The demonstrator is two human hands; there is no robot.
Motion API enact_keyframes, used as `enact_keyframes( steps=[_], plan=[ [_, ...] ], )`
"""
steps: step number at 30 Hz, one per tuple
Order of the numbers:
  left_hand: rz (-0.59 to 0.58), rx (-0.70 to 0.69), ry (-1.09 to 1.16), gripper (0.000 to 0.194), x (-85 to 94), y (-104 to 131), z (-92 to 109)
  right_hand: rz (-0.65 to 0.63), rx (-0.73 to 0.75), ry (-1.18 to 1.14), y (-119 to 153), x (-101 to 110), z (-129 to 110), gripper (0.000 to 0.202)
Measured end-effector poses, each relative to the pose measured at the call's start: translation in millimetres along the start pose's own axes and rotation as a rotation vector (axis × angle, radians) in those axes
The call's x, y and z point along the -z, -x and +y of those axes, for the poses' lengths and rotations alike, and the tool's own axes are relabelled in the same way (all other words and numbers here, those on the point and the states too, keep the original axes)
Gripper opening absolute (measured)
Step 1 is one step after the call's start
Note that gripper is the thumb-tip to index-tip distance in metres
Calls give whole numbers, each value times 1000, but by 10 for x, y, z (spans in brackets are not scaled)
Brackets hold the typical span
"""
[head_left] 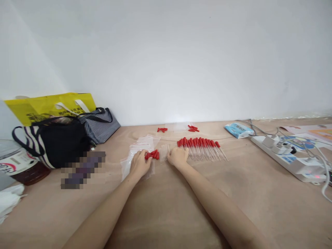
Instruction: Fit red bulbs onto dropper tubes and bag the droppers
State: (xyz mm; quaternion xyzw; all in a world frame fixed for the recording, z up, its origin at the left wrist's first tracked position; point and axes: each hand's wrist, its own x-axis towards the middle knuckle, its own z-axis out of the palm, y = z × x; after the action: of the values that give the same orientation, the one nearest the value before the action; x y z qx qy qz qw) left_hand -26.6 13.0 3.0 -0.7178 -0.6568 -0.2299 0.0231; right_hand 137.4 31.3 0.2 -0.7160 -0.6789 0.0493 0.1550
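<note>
My left hand rests over clear zip bags, its fingers closed at the edge of a small heap of red rubber bulbs. Just right of that heap lies a short row of bare clear dropper tubes. My right hand is curled at the right end of these tubes; its fingertips are mostly hidden, so what they grip does not show. Beyond it fans a long row of droppers, each clear tube capped with a red bulb at its far end.
Farther back lie two small groups of red bulbs with clear tubes. To the right are a blue tissue pack and a power strip with cables. Bags, a drink container and a blurred dark object stand left.
</note>
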Motion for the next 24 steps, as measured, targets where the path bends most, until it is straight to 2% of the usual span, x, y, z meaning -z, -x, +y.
enact_keyframes(
  steps=[6, 10, 13, 17, 20, 22, 24],
  plan=[
    [-21, 57, 31, 14, -44, -29, -48, -18, 44, 25, 24, 8, -50, 27],
    [-7, 77, 33, 12, -35, -61, -70, -9, 101, 44, 135, 125, 50, 29],
    [-16, 90, 32, 12, -47, -89, -103, 14, 173, 66, 267, 241, 294, 30],
    [-30, 114, 36, 12, -59, -124, -144, 55, 466, 73, 451, 319, 763, 22],
    [0, 135, 31, 17, -35, -132, -136, 81, 559, 50, 537, 320, 1066, 16],
    [68, 86, 42, 20, -8, -109, -85, 91, 590, 38, 553, 318, 1201, 15],
    [115, -34, 84, 20, 17, -51, 12, 91, 602, 21, 542, 323, 1284, 15]
  ],
)
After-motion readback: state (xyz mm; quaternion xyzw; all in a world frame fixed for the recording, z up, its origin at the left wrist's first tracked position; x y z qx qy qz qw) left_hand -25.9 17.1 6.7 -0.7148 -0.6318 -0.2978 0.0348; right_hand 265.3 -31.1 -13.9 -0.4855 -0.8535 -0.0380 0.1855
